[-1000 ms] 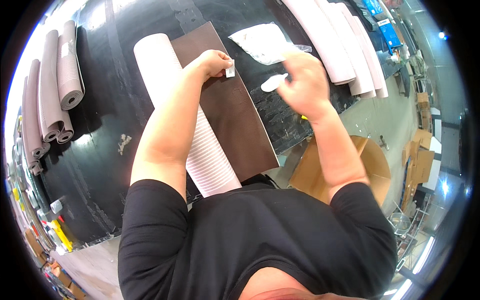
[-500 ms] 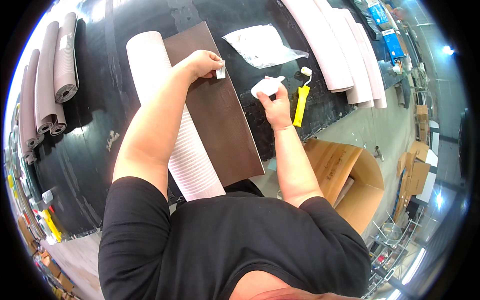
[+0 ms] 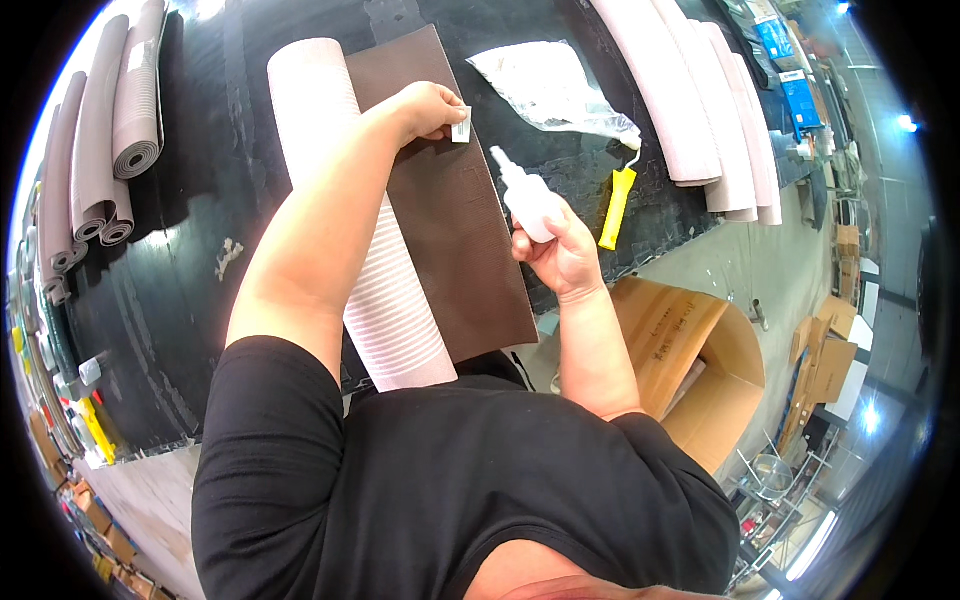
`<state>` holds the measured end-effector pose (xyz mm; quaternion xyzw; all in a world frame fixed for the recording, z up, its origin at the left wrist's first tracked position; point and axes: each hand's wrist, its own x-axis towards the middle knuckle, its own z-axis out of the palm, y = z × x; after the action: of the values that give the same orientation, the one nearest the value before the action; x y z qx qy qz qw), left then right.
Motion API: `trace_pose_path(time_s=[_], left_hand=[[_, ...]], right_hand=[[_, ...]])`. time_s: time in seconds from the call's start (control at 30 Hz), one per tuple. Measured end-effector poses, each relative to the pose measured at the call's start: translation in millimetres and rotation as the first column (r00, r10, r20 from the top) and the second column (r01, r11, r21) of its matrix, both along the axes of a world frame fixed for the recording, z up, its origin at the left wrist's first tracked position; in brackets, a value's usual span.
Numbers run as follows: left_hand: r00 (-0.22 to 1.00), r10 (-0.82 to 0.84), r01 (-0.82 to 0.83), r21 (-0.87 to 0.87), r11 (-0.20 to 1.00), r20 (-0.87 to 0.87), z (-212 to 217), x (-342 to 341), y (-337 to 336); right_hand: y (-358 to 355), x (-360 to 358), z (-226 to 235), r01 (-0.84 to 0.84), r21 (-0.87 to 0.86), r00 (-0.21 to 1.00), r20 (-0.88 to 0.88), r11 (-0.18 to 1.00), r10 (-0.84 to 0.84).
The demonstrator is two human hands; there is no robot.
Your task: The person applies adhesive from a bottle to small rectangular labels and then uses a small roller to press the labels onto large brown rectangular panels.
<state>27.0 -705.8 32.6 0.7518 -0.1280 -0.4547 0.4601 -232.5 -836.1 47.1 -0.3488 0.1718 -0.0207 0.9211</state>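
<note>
A brown mat (image 3: 455, 235) lies partly unrolled on the black table, its pale, ribbed rolled part (image 3: 392, 290) along the left side. My left hand (image 3: 425, 110) pinches a small white label (image 3: 461, 126) at the mat's right edge, toward the far end. In my right hand (image 3: 568, 262) is a white squeeze bottle (image 3: 530, 200), held just right of the mat. Its narrow nozzle points up and left toward the label, apart from it.
Right of the bottle lies a small roller with a yellow handle (image 3: 617, 208), its head beside a clear plastic bag (image 3: 545, 88). Rolled mats (image 3: 140, 110) lie at the left, pale rolls (image 3: 665, 100) at the far right. An open cardboard box (image 3: 665, 325) stands by the table's right edge.
My right hand has turned the bottle, so its nozzle now shows and points toward the label. My left hand keeps its pinch on the label. The whole view has shifted slightly.
</note>
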Motion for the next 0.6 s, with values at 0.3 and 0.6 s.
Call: trace_pose_path(time_s=[0.3,0.6], left_hand=[[1.0,0.002,-0.002,-0.035,0.999,-0.004,-4,0,1],[1.0,-0.003,0.004,-0.019,1.0,0.031,-5,2,-1]], right_hand=[[-11,28,2,0.109,-0.154,0.993,0.065,0.982,-0.1],[-19,33,10,0.095,-0.07,0.995,0.016,0.993,-0.094]])
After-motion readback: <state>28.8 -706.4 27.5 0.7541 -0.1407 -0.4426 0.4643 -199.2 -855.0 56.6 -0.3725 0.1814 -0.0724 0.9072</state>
